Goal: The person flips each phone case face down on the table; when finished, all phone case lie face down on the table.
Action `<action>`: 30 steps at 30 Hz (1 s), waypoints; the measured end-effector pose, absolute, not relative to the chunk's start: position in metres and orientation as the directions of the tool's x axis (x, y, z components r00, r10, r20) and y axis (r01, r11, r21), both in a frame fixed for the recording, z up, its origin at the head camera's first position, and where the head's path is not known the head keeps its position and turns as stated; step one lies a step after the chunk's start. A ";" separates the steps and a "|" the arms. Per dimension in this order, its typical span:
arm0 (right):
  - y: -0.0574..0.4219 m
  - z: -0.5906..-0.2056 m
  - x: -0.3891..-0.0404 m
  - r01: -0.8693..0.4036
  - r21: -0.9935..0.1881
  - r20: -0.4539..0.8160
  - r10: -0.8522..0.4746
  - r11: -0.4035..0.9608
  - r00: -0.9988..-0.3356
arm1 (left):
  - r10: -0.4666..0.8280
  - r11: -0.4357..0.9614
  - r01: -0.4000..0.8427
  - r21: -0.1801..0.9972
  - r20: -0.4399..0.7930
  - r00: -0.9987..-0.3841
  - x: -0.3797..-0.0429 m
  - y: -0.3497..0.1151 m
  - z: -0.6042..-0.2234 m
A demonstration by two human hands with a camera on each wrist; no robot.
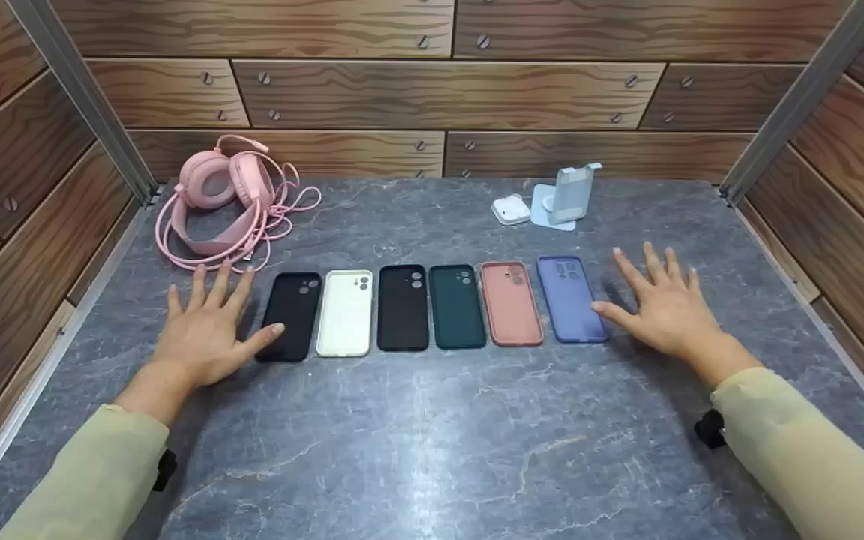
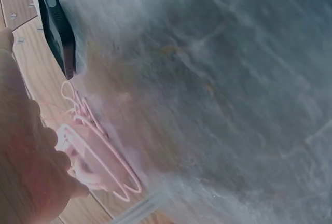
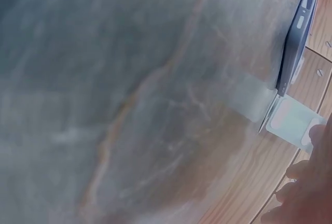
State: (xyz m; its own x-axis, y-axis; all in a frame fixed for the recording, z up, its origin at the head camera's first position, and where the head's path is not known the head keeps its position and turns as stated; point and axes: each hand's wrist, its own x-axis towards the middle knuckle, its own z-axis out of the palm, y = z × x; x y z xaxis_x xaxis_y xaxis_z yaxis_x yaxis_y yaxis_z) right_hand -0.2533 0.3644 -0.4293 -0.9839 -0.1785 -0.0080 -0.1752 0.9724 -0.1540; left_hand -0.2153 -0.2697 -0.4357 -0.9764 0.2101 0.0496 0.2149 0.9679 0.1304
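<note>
Both hands are spread flat with straight fingers at the two ends of a row of phone cases. My left hand (image 1: 203, 337) is beside the leftmost black case (image 1: 288, 319), and its thumb overlaps that case's edge. From there the row continues with a white case (image 1: 346, 319), another black case (image 1: 402, 315), a dark green case (image 1: 457, 311) and a pink case (image 1: 511, 309). A blue-violet case (image 1: 571, 304) lies at the right end, with the thumb tip of my right hand (image 1: 664, 315) over its right edge. Each wrist view shows the nearest end case edge-on.
Pink headphones (image 1: 250, 184) with a coiled cable lie at the back left. A white earbud case (image 1: 511, 210) and a light blue folding phone stand (image 1: 572, 196) are at the back right. Wood-patterned panels (image 1: 447, 94) enclose the grey marbled table (image 1: 402, 450) behind and on both sides.
</note>
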 end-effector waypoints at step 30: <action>0.346 -0.405 -0.266 -0.219 -0.415 0.064 -0.212 0.883 -0.975 | 0.449 0.816 0.504 0.285 0.238 -0.861 -0.280 -0.044 -0.357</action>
State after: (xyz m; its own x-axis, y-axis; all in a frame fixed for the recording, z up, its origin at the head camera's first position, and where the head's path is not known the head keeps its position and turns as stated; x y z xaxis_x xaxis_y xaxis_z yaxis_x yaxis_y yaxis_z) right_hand -0.2657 0.3461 -0.4047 -0.9753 -0.2116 0.0640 -0.2188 0.8831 -0.4150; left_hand -0.2799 -0.0445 -0.3574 -0.8613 0.4488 0.2381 0.5037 0.8157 0.2845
